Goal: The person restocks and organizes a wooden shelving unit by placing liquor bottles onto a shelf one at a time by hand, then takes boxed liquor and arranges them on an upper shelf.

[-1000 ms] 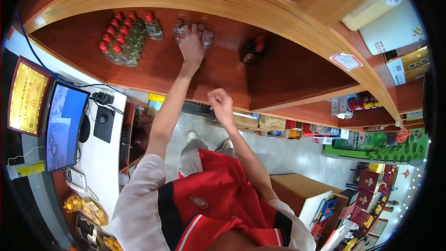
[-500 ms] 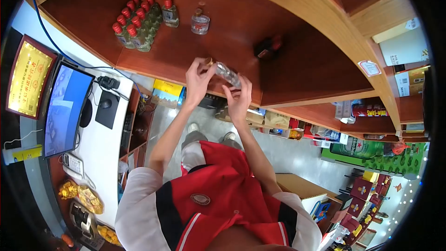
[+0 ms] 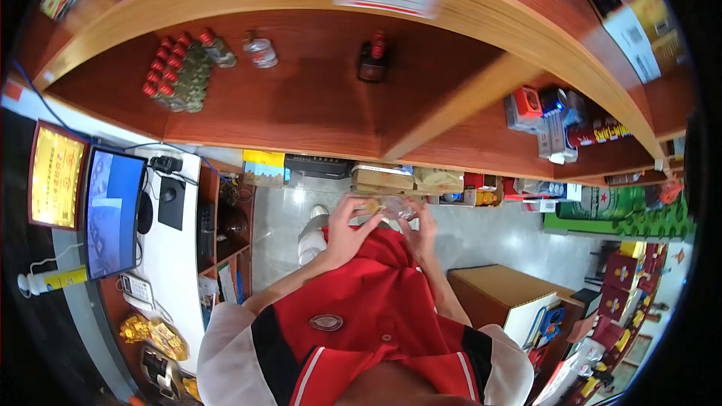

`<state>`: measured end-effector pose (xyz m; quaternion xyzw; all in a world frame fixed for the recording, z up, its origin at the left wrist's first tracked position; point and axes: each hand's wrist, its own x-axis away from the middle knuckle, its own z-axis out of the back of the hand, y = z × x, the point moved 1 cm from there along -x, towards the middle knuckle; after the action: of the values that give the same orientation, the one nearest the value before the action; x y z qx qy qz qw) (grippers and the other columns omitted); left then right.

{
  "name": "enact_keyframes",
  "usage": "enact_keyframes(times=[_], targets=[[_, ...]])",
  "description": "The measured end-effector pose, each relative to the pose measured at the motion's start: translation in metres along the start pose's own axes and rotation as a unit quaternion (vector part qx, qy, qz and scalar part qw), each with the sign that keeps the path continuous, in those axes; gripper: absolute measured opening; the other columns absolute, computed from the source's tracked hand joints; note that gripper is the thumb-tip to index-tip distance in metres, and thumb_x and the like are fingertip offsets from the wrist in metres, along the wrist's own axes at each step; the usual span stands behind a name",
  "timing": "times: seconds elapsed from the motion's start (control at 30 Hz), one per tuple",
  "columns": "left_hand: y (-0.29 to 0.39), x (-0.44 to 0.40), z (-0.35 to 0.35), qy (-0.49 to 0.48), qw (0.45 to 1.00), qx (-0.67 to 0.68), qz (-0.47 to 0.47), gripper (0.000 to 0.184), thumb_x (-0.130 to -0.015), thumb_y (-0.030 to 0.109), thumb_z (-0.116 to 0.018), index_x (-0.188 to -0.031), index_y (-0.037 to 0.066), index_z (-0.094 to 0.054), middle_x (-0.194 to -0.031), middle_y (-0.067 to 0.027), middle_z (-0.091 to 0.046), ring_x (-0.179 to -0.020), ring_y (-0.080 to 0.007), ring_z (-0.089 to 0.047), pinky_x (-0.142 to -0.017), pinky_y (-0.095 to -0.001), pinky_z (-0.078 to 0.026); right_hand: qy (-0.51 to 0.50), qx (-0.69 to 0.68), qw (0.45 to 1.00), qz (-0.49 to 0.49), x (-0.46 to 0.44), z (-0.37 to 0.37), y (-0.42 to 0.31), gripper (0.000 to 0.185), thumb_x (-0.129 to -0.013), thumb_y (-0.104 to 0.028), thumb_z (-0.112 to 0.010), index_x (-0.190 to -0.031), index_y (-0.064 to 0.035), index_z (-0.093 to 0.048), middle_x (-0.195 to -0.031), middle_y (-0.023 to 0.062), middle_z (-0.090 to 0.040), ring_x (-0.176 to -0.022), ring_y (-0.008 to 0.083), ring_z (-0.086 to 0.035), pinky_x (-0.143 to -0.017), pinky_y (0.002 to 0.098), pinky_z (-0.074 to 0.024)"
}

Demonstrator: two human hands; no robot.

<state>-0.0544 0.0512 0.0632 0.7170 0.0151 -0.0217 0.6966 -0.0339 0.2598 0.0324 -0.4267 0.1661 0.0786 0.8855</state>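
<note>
1. Head view: the clear bottle (image 3: 392,207) is held sideways between both hands, its cap end to the left, slightly blurred.
2. The left hand (image 3: 347,231) has thumb and fingers closed together on the cap end.
3. The right hand (image 3: 421,231) is clamped around the other end, thumb on the near side, fingers on the far side.
4. Bottle and hands are just beyond the red shirt (image 3: 361,293), on the near side of the shelf (image 3: 316,116) and apart from it.
5. On the shelf, far left, red-capped bottles (image 3: 179,75) stand packed in rows; to their right is another clear bottle (image 3: 262,53), and farther right a dark bottle (image 3: 371,64) with a red cap.
6. Left of the person, a monitor (image 3: 113,214) stands beside a white desk (image 3: 169,259); to the right is a brown cabinet (image 3: 492,289).
</note>
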Motion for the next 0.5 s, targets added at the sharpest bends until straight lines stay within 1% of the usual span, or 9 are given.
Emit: enact_keyframes(times=[0.07,0.1,0.13,0.2,0.27,0.33,0.4,0.47,0.5], targets=[[0.018,-0.011,-0.041,-0.071,0.997,-0.021,-0.036,0.041,-0.091,0.003,-0.078,-0.128,-0.003,-0.061,-0.124,-0.0154,-0.061,-0.109,-0.0251,-0.069,-0.095,-0.0341,-0.059,0.028,-0.013,0.999,-0.036,0.001,0.022,0.025,0.049,-0.078,0.001,-0.085,-0.123,-0.003,-0.065,-0.124,0.0184,-0.072,-0.1,0.033,-0.072,-0.074,0.0371,-0.0585],[0.023,-0.02,-0.061,-0.08,0.996,-0.026,-0.036,0.041,-0.091,0.003,-0.078,-0.128,-0.003,-0.061,-0.124,-0.0154,-0.061,-0.109,-0.0251,-0.069,-0.095,-0.0341,-0.059,0.048,-0.027,0.996,-0.063,-0.006,0.031,0.036,0.048,-0.08,-0.001,-0.084,-0.124,-0.0026,-0.065,-0.124,0.0188,-0.072,-0.098,0.0336,-0.072,-0.075,0.0384,-0.058],[0.028,-0.029,-0.08,-0.101,0.992,-0.037,-0.061,0.045,-0.092,0.002,-0.077,-0.133,-0.002,-0.058,-0.129,-0.0156,-0.058,-0.114,-0.0257,-0.067,-0.097,-0.0353,-0.058,0.066,0.018,0.994,-0.08,-0.014,0.041,0.045,0.044,-0.083,-0.006,-0.083,-0.123,-0.0021,-0.064,-0.117,0.0186,-0.073,-0.091,0.0367,-0.07,-0.077,0.0416,-0.0564],[0.031,-0.053,-0.118,-0.129,0.986,-0.055,-0.088,0.05,-0.092,0.001,-0.075,-0.138,-0.001,-0.056,-0.134,-0.0157,-0.055,-0.118,-0.0263,-0.065,-0.098,-0.0365,-0.058,0.087,0.03,0.992,-0.082,-0.041,0.059,0.06,0.044,-0.083,-0.008,-0.083,-0.122,-0.0011,-0.064,-0.113,0.0193,-0.071,-0.092,0.0386,-0.067,-0.08,0.0429,-0.0552],[0.028,-0.079,-0.152,-0.09,0.977,-0.094,-0.168,0.053,-0.093,0.001,-0.074,-0.142,-0.001,-0.053,-0.137,-0.0174,-0.053,-0.122,-0.028,-0.062,-0.099,-0.037,-0.058,0.107,0.042,0.99,-0.086,-0.069,0.075,0.075,0.043,-0.084,-0.009,-0.083,-0.121,-0.0002,-0.063,-0.11,0.02,-0.069,-0.093,0.0404,-0.065,-0.082,0.0443,-0.054],[0.014,-0.108,-0.181,-0.076,0.98,-0.085,-0.165,0.054,-0.093,0.002,-0.072,-0.143,-0.002,-0.051,-0.138,-0.0197,-0.051,-0.124,-0.0303,-0.06,-0.101,-0.0379,-0.056,0.117,0.088,0.987,-0.068,-0.099,0.087,0.091,0.043,-0.085,-0.012,-0.082,-0.12,0.0024,-0.062,-0.108,0.0225,-0.064,-0.102,0.0438,-0.059,-0.089,0.0483,-0.0505],[0.002,-0.131,-0.203,-0.062,0.981,-0.088,-0.162,0.055,-0.094,0.004,-0.072,-0.144,-0.002,-0.051,-0.138,-0.0202,-0.051,-0.124,-0.0314,-0.06,-0.101,-0.0385,-0.056,0.132,0.08,0.986,-0.056,-0.123,0.091,0.11,0.043,-0.084,-0.011,-0.082,-0.12,0.0029,-0.062,-0.109,0.0234,-0.062,-0.104,0.0448,-0.057,-0.091,0.0499,-0.049],[-0.001,-0.151,-0.219,-0.064,0.98,-0.129,-0.134,0.058,-0.094,0.011,-0.071,-0.145,-0.005,-0.047,-0.14,-0.0258,-0.05,-0.127,-0.0406,-0.056,-0.107,-0.0441,-0.049,0.144,0.077,0.985,-0.058,-0.14,0.086,0.137,0.041,-0.083,-0.006,-0.08,-0.119,0.0026,-0.062,-0.111,0.0239,-0.061,-0.106,0.0461,-0.056,-0.093,0.0526,-0.0473],[-0.009,-0.16,-0.226,-0.062,0.979,-0.133,-0.139,0.058,-0.094,0.011,-0.071,-0.145,-0.005,-0.047,-0.14,-0.0258,-0.05,-0.127,-0.0406,-0.056,-0.107,-0.0441,-0.049,0.146,0.073,0.985,-0.054,-0.148,0.087,0.145,0.041,-0.083,-0.006,-0.08,-0.119,0.0026,-0.062,-0.111,0.0239,-0.061,-0.106,0.0461,-0.056,-0.093,0.0526,-0.0473]])
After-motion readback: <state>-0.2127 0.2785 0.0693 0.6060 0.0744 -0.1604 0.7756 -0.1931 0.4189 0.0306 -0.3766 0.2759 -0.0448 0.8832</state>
